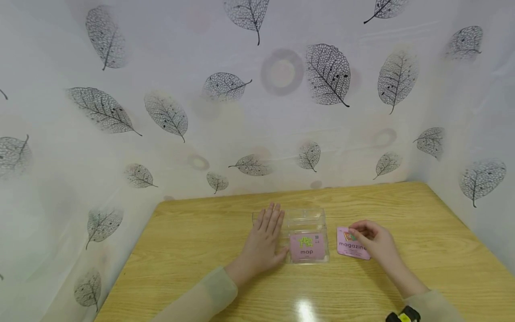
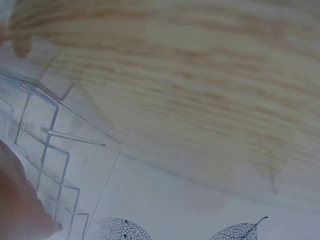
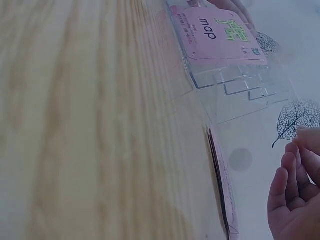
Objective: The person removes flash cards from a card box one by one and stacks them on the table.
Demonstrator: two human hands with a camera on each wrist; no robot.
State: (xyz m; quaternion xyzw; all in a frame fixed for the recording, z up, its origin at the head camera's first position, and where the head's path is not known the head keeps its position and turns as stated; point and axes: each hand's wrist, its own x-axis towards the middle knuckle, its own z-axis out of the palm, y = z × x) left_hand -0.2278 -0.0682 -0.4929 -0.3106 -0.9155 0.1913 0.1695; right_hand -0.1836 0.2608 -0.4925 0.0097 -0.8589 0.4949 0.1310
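Observation:
A clear tiered stand (image 1: 306,217) rests on the table, with a pink "map" card (image 1: 307,255) in its front slot. My left hand (image 1: 263,243) lies over the stand's left part, fingers straight and its thumb beside the card. In the left wrist view only part of that hand (image 2: 20,200) shows, against the stand's stepped edges. To the right lies a pink "magazine" card (image 1: 352,250), seen edge-on in the right wrist view as a thin pile (image 3: 222,185). Above it is my right hand (image 1: 372,239), its fingers bent loosely, thumb near the index fingertip; no card shows between them.
The wooden table (image 1: 193,250) carries the stand and the cards. A pale curtain (image 1: 257,116) with leaf prints hangs behind the table and along its sides. A black and yellow strap (image 1: 403,315) shows near the right sleeve.

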